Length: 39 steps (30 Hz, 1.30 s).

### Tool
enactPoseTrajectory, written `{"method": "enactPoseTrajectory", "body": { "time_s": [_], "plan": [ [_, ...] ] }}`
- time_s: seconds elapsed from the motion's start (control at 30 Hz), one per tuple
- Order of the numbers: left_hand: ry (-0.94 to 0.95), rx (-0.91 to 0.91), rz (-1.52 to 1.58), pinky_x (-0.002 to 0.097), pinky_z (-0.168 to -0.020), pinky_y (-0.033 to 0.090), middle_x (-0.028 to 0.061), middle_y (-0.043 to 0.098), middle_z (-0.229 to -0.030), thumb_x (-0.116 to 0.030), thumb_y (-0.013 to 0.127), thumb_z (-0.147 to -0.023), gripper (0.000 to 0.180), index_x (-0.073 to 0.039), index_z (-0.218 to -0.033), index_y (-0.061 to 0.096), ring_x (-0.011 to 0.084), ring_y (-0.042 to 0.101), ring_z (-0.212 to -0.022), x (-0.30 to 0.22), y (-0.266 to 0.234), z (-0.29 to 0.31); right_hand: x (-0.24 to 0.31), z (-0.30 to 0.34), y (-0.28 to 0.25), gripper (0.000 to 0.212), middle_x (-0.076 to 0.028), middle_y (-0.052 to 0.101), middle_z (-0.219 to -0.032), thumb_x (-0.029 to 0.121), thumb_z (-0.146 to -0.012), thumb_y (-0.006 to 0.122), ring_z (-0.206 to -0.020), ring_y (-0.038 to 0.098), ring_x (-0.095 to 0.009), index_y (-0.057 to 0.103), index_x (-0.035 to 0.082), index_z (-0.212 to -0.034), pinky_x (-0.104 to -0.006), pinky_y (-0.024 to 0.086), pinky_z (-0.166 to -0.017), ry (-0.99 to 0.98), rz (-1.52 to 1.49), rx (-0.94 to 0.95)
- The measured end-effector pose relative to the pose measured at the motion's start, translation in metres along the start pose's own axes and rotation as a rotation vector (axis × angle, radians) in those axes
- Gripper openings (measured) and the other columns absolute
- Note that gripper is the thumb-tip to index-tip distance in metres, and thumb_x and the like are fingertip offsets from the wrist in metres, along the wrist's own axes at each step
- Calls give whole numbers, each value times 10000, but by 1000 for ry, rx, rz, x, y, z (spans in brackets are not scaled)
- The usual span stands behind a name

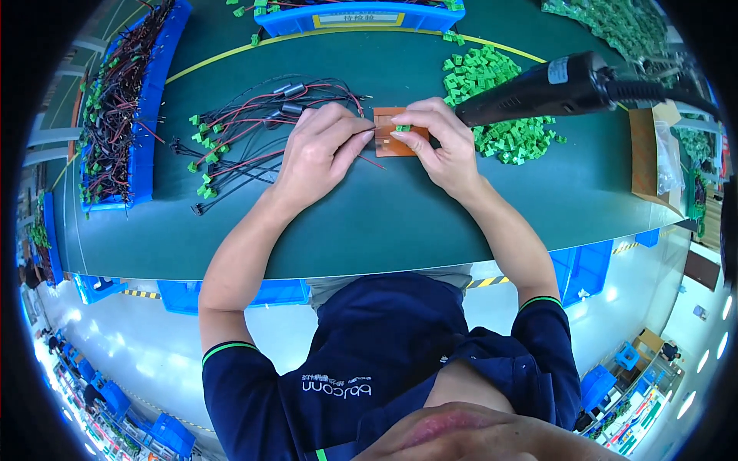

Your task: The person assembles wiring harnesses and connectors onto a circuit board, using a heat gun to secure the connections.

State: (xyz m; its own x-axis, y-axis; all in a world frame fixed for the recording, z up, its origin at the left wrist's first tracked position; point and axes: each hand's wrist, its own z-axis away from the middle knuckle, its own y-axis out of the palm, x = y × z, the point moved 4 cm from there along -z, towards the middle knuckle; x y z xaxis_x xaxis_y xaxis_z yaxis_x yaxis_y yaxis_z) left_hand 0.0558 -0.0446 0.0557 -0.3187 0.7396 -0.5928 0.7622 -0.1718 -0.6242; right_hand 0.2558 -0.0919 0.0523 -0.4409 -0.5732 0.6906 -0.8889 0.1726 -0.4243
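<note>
My left hand (319, 146) is closed in a pinch on a wire, its fingertips at the left edge of a small orange-brown plate (390, 152). From the right, my right hand (447, 144) pinches a small green connector (402, 129) just over that plate. The fingertips of both hands are a short way apart. Left of my left hand lies a loose bundle of red and black wires (246, 146) with green connectors on their ends and grey-black cylinders along them. Whether the wire touches the connector is too small to tell.
A pile of green connectors (511, 142) lies right of my right hand, with a black corded tool (538, 88) across it. Blue bins hold wire assemblies at the left (146, 146) and the far edge (284, 27). An open cardboard box (644, 154) stands at the right.
</note>
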Motion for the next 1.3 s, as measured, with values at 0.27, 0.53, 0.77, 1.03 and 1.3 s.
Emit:
{"method": "enactPoseTrajectory", "body": {
  "time_s": [0.27,0.53,0.77,1.03,1.3],
  "plan": [
    [-20,-26,90,388,-803,474,62,686,-845,-116,795,-899,106,-58,-983,761,264,656,-800,4,0,0,-7,3,5,289,-133,747,-1047,-20,-905,789,-887,714,-243,706,9,-1181,-337,569,-764,28,-33,11],
    [-50,60,70,400,-888,432,59,661,-909,-137,764,-930,84,-76,-985,749,263,619,-942,4,-4,-1,-1,-3,0,330,-135,748,-1043,-35,-890,787,-852,704,-257,725,3,-1212,-338,563,-741,15,53,55],
    [-20,16,33,398,-906,407,44,671,-928,-106,763,-917,70,-71,-972,738,248,624,-928,1,-7,-2,-3,-4,1,338,-148,765,-1096,-15,-853,809,-901,732,-297,727,-13,-1181,-392,579,-802,-25,82,80],
    [-31,12,79,399,-932,397,34,667,-879,-107,775,-885,70,-72,-936,741,227,632,-901,1,-4,1,2,-2,3,327,-137,758,-1052,-32,-845,804,-907,726,-306,728,-8,-1162,-404,579,-791,-72,83,106],
    [3,29,81,395,-897,406,51,675,-903,-55,771,-883,88,-60,-962,734,230,624,-873,0,-5,0,0,0,5,336,-139,746,-1023,-39,-829,810,-892,713,-317,733,-13,-1155,-407,569,-779,-102,97,113]
  ]
}}
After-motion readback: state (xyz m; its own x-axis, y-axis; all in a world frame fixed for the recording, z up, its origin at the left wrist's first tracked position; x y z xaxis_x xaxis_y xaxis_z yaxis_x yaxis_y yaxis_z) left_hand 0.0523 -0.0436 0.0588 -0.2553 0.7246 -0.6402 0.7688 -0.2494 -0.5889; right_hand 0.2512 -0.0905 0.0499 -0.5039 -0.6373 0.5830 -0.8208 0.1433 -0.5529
